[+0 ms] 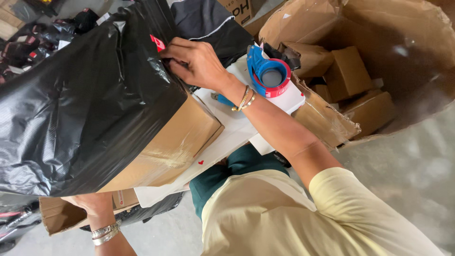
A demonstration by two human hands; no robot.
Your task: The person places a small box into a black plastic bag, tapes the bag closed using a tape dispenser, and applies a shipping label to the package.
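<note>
The parcel (163, 142) in my hands is a brown cardboard box, mostly sheathed in a glossy, wrinkled black plastic bag (80, 95). One bare cardboard end shows at the 4 o'clock side of the bag, with clear tape shining across its lower face. The parcel is tilted and fills the left half of the view, resting over a white flat sheet (222, 137) that carries a small red mark near its lower edge.

A small red label (158, 42) sits on the black plastic at the parcel's top edge, about 12 o'clock from the bare cardboard. It is partly hidden by folds.

My right hand (196, 61) lies on the plastic just at 3 o'clock of that label, fingers (173, 50) curled and pinching the bag's folds beside it; bangles ring the wrist. My left hand (92, 204) is under the parcel at its 6 o'clock edge, palm up against the bottom; its fingers are hidden, so I cannot tell whether they are clenched or flat.

A blue and red tape dispenser (268, 73) stands on the white sheet, at 3 o'clock of my right hand, near the wrist but not touching. Beyond it, at 2 o'clock, a large open carton (417, 57) holds several smaller brown boxes (348, 73).
</note>
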